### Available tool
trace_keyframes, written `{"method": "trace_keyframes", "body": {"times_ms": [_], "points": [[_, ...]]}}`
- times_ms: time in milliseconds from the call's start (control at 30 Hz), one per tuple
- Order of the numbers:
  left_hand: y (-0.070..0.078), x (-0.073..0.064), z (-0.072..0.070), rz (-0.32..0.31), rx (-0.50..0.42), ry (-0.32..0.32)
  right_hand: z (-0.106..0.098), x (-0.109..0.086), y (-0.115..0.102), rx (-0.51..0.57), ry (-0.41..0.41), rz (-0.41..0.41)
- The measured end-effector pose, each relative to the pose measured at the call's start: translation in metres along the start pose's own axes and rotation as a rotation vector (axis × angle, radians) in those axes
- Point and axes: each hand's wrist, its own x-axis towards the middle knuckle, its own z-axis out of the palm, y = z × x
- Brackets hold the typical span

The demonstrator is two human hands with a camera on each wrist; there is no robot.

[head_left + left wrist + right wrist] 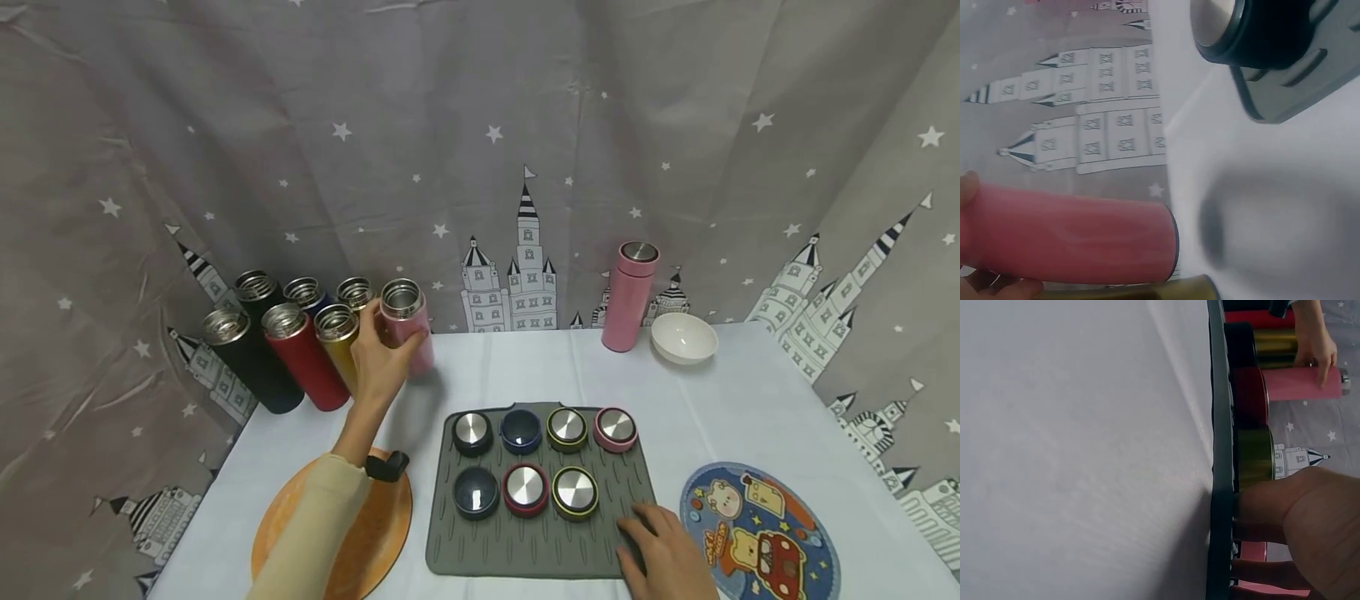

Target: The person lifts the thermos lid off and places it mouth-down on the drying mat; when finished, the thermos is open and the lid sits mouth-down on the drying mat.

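Observation:
My left hand (382, 354) grips an open pink thermos bottle (406, 321), thumb on one side and fingers on the other. The bottle stands upright at the right end of a group of lidless bottles. In the left wrist view the pink bottle (1072, 234) lies across the lower left, beside a gold one (1147, 292); whether its base touches the table I cannot tell. My right hand (663, 554) rests at the front right corner of a grey mat (525, 550), fingers loosely bent. Several round lids stand on that mat in two rows, including a pink-rimmed lid (616, 427).
Black, red (306, 358), gold and blue bottles cluster at the back left. A closed pink bottle (630, 296) and a white bowl (684, 338) stand at the back right. An orange round placemat (382, 533) lies left, a blue cartoon placemat (761, 533) right.

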Motion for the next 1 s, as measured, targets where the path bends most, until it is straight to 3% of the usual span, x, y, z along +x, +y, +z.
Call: {"method": "trace_keyframes", "body": {"times_ms": [267,733,1000], "points": [[-0.021,0.004,0.013,-0.085,0.026,0.015,0.004,-0.001,-0.001,-0.001,0.018,-0.033],[-0.031,0.012,0.025,-0.173,0.095,-0.075,0.005,0.002,0.001,-0.032,0.0,-0.038],[-0.029,0.016,0.034,-0.2,0.059,-0.055,0.002,0.004,0.001,-0.058,0.007,-0.014]]}}
